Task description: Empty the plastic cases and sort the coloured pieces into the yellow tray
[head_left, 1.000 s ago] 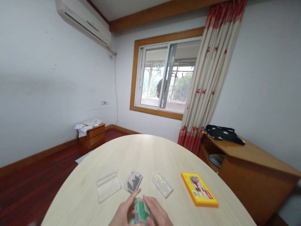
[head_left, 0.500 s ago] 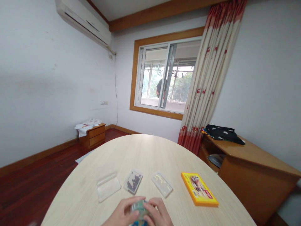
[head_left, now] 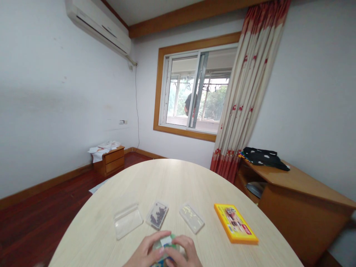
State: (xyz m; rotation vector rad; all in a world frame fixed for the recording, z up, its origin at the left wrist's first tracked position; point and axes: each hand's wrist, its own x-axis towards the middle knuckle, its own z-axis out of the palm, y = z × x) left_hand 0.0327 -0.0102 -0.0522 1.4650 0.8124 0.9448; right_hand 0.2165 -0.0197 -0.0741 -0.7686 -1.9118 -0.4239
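Between my hands, near the front of the table, is a small crumpled-looking bundle [head_left: 166,241] in green, white and blue; its kind is not clear. My left hand [head_left: 146,250] grips it from the left, thumb across its near side. From the right, the curled fingers and thumb of my right hand [head_left: 185,251] hold it too. Just beyond my fingers lie a clear plastic case with dark small pieces [head_left: 158,215] and another clear case with pale yellow pieces [head_left: 191,218]. An open clear plastic tray or lid [head_left: 128,223] lies farther left.
A yellow flat box [head_left: 236,224] with a printed front lies on the right of the round pale table [head_left: 172,178]. Beyond it stands a wooden desk [head_left: 300,189] bearing dark cloth [head_left: 263,157]. A small drawer cabinet [head_left: 114,159] is at the back left. A person [head_left: 189,104] shows through the window.
The bundle has been turned in my hands, and a white patch now shows on top. My right fingers and thumb have shifted over it. The cases and yellow box stay put.
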